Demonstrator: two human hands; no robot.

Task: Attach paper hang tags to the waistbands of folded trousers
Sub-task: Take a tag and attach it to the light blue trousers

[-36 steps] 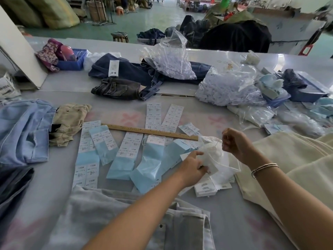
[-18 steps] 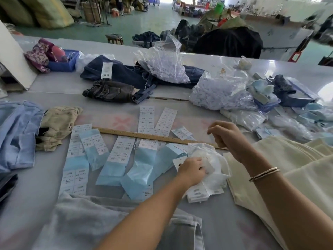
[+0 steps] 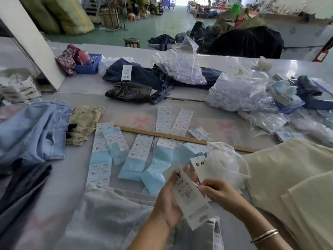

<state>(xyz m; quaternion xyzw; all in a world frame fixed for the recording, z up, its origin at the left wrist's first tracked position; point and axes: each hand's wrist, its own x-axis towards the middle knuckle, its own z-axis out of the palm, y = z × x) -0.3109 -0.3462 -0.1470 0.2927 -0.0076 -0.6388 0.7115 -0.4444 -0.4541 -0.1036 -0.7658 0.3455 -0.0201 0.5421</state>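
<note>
Right now my left hand (image 3: 168, 199) holds a long white hang tag (image 3: 191, 199), fingers curled behind it and thumb along its edge, so it stands tilted above the grey folded trousers (image 3: 108, 213) at six o'clock on the table (image 3: 59, 177). My right hand (image 3: 219, 193) pinches the tag's right edge with curled fingertips; a bracelet (image 3: 265, 235) sits on that wrist. Just past my hands, at twelve o'clock, lies a crumpled clear bag (image 3: 225, 166) with another white tag (image 3: 201, 164) against it. At eleven o'clock, blue packets and printed label strips (image 3: 139, 150) lie in rows, touching a wooden ruler (image 3: 167, 135) beyond them. Cream fabric (image 3: 288, 177) is stacked at three o'clock, light blue trousers (image 3: 30, 130) at nine o'clock.
</note>
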